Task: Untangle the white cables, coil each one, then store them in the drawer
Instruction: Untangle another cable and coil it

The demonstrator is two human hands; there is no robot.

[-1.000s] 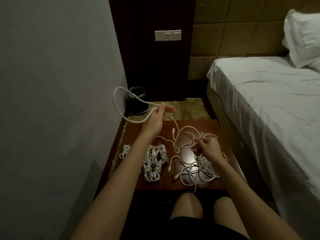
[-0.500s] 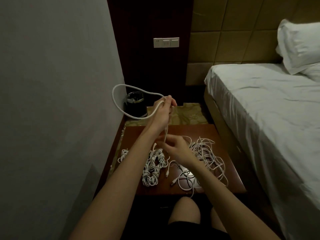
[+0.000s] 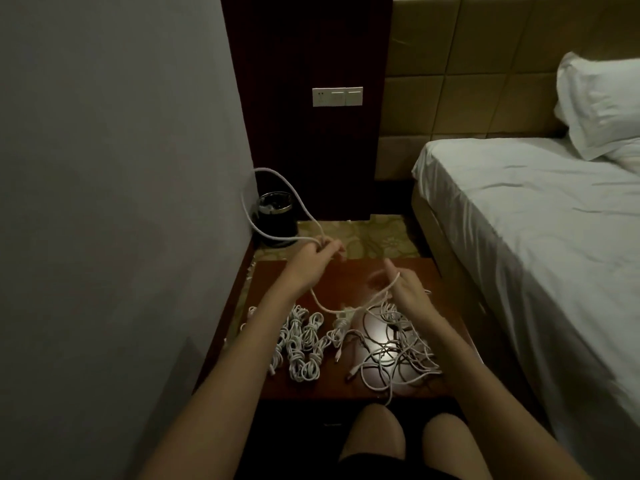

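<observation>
Since the earlier frame the right hand (image 3: 403, 289) has moved from just below the left hand out to the right, drawing a slack span of the white cable (image 3: 322, 304) between the two hands. The left hand (image 3: 311, 259) has dropped lower, closer to the bench (image 3: 360, 275).

At far left stands a grey wall (image 3: 104, 202). A large loop of the cable rises against it, passes in front of a black bin (image 3: 275, 216) on the floor, and returns to the left hand. The fingers (image 3: 332, 249) of the left hand are curled round the base of this loop and grip it above the far edge of the bench.

Below the left forearm, a group of coiled cables (image 3: 301, 344) lies on the left part of the bench, each bundle wound tight and set beside the next.

From the left hand the cable sags toward the bench and rises to the right hand. The right hand is blurred; its fingers are curled and the cable runs across them, thumb raised.

Under the right hand and forearm, a loose pile of tangled cables (image 3: 398, 351) covers the right part of the bench, one strand hanging over the near edge. A switch panel (image 3: 337, 96) sits on the dark wall panel behind. A bed (image 3: 536, 237) with a pillow (image 3: 599, 102) stands at right.
</observation>
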